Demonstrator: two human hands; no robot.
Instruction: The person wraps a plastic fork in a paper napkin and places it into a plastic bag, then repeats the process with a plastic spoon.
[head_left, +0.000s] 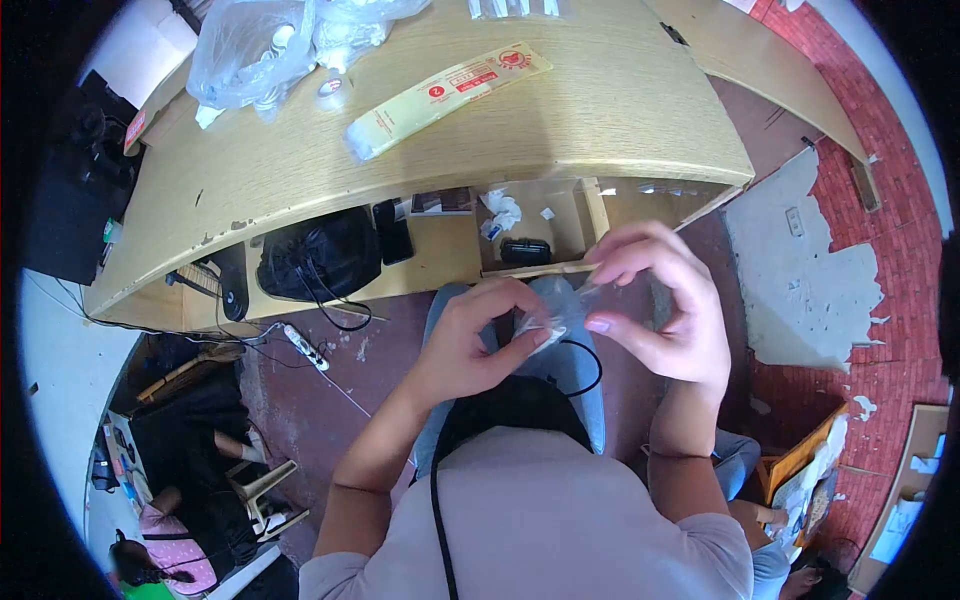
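A small clear plastic bag (562, 300) is stretched out above my lap, in front of the desk drawer. My left hand (487, 337) is closed, its thumb and fingers pinching the bag's lower left side, where a whitish crumpled part shows. On the other side, my right hand (665, 310) has its fingers curved and its thumb apart from them. Those fingertips are right at the bag's right edge. The bag looks thin and see-through.
On the desk (600, 110) lie a yellow printed packet (450, 95), a tape roll (331, 92) and plastic bags (250, 55). The open drawer (560, 220) holds crumpled tissue (502, 210) and a black case (525, 251). A black pouch (320, 255) and phone (393, 232) sit on the shelf. People sit behind on both sides.
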